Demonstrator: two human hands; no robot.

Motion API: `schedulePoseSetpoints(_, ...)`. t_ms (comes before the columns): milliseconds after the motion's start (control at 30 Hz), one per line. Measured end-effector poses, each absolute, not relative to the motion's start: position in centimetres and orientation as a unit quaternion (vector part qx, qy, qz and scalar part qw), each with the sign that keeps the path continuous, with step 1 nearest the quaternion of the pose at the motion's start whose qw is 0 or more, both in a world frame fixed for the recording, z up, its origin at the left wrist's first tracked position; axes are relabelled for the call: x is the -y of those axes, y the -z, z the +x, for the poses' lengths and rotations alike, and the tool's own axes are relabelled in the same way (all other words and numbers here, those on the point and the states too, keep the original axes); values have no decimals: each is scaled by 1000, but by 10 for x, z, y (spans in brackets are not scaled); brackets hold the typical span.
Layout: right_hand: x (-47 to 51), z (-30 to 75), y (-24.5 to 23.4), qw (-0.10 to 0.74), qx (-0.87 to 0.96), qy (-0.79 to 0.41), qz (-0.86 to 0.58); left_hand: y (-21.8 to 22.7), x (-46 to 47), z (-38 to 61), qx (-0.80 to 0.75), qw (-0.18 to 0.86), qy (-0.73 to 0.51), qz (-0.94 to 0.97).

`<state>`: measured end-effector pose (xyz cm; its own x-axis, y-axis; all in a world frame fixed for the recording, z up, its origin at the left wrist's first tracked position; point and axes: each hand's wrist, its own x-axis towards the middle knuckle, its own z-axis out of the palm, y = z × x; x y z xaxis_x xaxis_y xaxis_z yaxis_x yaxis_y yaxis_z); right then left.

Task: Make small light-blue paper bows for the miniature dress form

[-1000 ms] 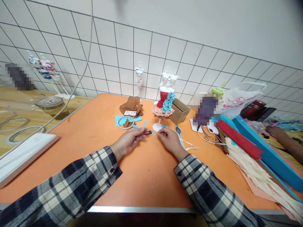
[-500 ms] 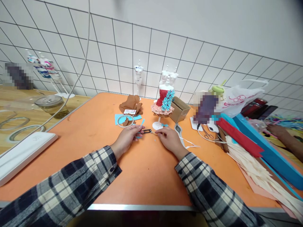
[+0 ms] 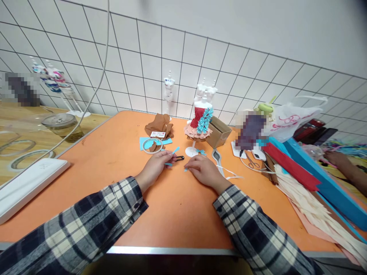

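My left hand [image 3: 156, 167] rests on the orange table [image 3: 114, 152], its fingers pinched on a small black clip [image 3: 179, 158] and a thin blue paper strip [image 3: 173, 151]. My right hand [image 3: 200, 170] lies knuckles up just right of the clip, fingers curled over a tiny blue scrap [image 3: 185, 169]; I cannot see what it grips. Beyond both hands stands a small white mannequin [image 3: 200, 114] wearing a red, blue and pink paper dress, on a round white base [image 3: 190, 152].
Brown crumpled paper [image 3: 159, 124], a tape ring [image 3: 151, 146], a cardboard box [image 3: 218, 132] and scissors [image 3: 251, 162] lie behind. Red, blue and cream paper sheets [image 3: 298, 179] fill the right side. Another person's hand [image 3: 340, 160] is far right. A white flat device [image 3: 25, 187] sits left.
My right hand has let go of the clip end and settled lower onto the table. The left hand shifted slightly with the clip and the blue strip.
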<state>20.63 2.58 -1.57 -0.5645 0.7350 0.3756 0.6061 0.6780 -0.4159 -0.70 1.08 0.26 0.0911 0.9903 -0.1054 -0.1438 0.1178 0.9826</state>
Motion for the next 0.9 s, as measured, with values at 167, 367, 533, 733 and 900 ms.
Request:
schedulePoseSetpoints(167,-28,199,14,229,896,-59,-377,-5,-8,-4,-478,580,-467,466)
schedulePoseSetpoints(367,-30,197,12,184,885,-69,-421,-5,-9,-5,-493,556,-472,474)
schedulePoseSetpoints(533,-29,199,16,202,865,-97,-448,-2,-10,-6,-489,547,-468,492)
schedulePoseSetpoints(733,-26,197,14,381,711,-353,-473,-5,-10,-3,-481,519,-463,534)
schedulePoseSetpoints(900,-22,195,9,416,610,-472,-481,-2,-12,-4,-502,484,-452,557)
